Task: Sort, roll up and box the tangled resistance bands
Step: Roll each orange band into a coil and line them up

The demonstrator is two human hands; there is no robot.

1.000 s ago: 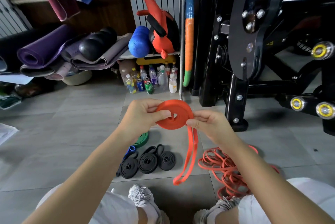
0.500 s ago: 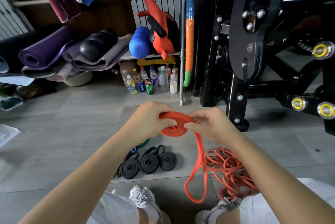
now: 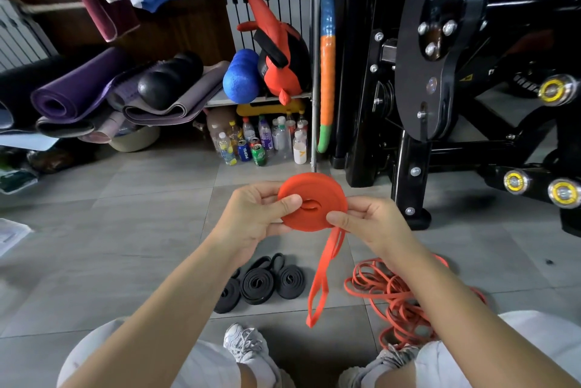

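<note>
Both hands, the left hand [image 3: 251, 218] and right hand [image 3: 371, 224], are pinching the orange band roll [image 3: 312, 205] tight so it is not springing loose.

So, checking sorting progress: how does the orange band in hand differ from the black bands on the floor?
The orange band is held by left hand and right hand; the black bands lie on the floor. The orange band trails a long loose tail; the black bands don't. Both are flat spiral coils.
</note>
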